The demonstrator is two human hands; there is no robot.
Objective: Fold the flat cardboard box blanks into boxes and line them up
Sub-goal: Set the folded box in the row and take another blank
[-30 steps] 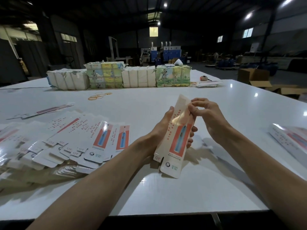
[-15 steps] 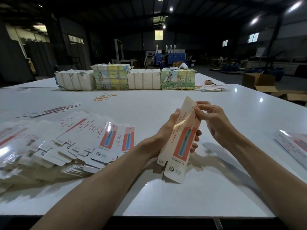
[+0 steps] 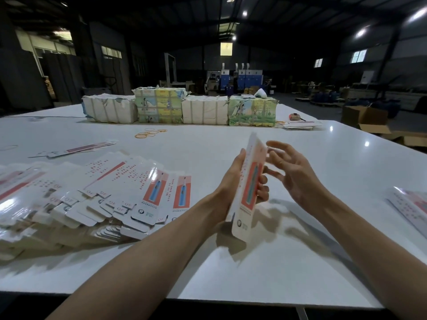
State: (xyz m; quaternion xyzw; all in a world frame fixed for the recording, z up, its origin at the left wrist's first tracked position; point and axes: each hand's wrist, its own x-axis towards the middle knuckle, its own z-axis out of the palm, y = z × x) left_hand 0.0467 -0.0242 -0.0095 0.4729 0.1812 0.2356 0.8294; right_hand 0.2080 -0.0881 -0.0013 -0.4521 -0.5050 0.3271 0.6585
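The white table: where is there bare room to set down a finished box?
Bare table lies along the front edge under the forearms, and in a wide band from the rubber bands to the right edge, beyond the right hand. Crowded: the fanned pile of blanks on the left, wrapped bundles along the far side, a small stack at the right edge.

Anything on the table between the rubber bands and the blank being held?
No. In the head view, the stretch of white table between the rubber bands and the blank gripped by the left hand is bare.
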